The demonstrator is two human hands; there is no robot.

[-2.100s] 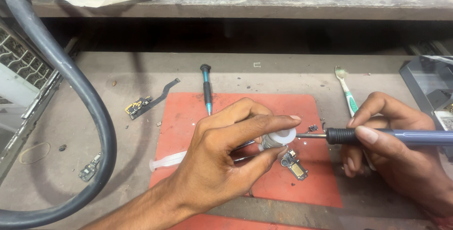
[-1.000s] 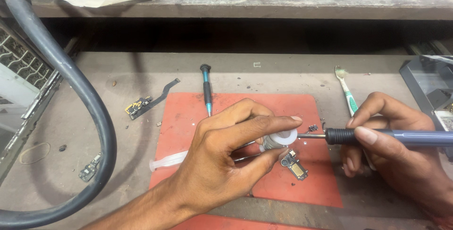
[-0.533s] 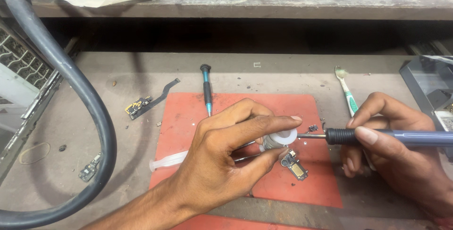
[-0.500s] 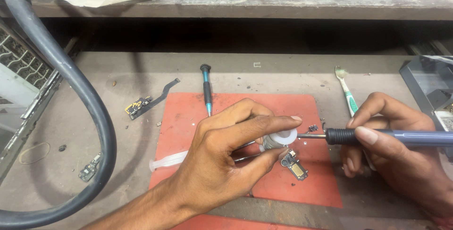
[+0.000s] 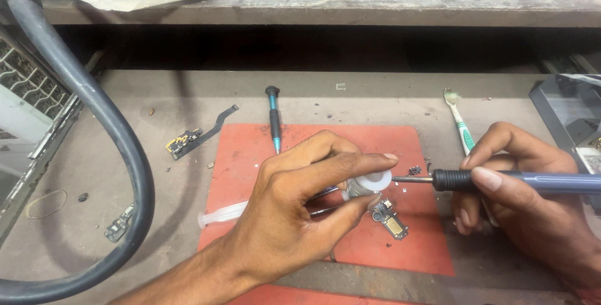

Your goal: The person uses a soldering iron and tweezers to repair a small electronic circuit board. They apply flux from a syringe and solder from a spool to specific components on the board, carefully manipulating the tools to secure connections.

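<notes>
- Firmly, my left hand (image 5: pixel 294 217) pinched a small solder spool (image 5: pixel 366 185) between thumb and forefinger, the fingers curled close around it.
- My right hand (image 5: pixel 532 211) gripped a soldering iron (image 5: pixel 501 181) like a pen, its tip touching the spool.
- Just below my fingertips a small circuit part (image 5: pixel 391 220) lay on the red mat (image 5: pixel 350 148).
- Beyond my knuckles lay a screwdriver (image 5: pixel 273 117); a toothbrush (image 5: pixel 460 123) rested above my right hand on the grey bench (image 5: pixel 388 101).

Grey workbench (image 5: pixel 350 98): red mat (image 5: pixel 400 249), toothbrush (image 5: pixel 460 123), flex cable (image 5: pixel 200 135) (left of mat).

Left hand (image 5: pixel 294 217) pinches with thumb and forefinger; right hand (image 5: pixel 532 217) grips closed.
</notes>
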